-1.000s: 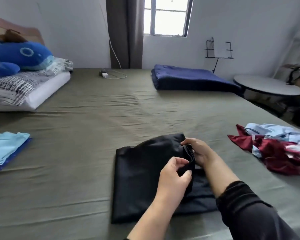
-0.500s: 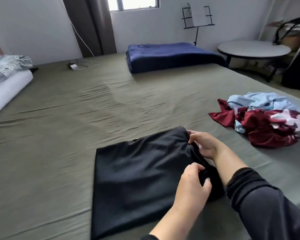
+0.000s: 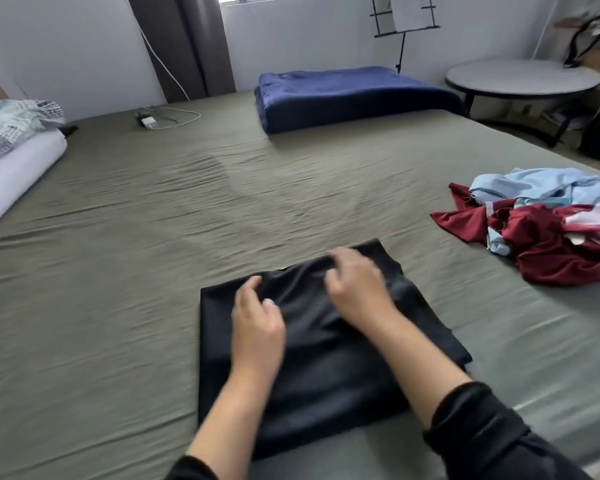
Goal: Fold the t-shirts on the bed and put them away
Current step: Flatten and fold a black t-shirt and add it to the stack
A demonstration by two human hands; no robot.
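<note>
A black t-shirt (image 3: pixel 312 368), partly folded into a rough rectangle, lies flat on the olive bed sheet (image 3: pixel 136 271) in front of me. Both hands are over its far half and are motion-blurred. My left hand (image 3: pixel 257 323) hovers over the shirt's left middle with thumb and fingers loosely apart, holding nothing that I can see. My right hand (image 3: pixel 357 289) is at the shirt's far edge, its fingers curled down into a raised ridge of the fabric. A heap of unfolded shirts, maroon (image 3: pixel 548 244) and light blue (image 3: pixel 537 185), lies to the right.
A folded navy blanket (image 3: pixel 354 95) sits at the far side of the bed. A charger and cable (image 3: pixel 160 119) lie near the far wall. Pillows and bedding (image 3: pixel 11 147) are at the left edge. A round table (image 3: pixel 523 77) stands beyond the bed's right side.
Both hands moved left from the shirt's right edge to over its middle and far edge, folding the right side inward. The camera view tilted down and swung right.
</note>
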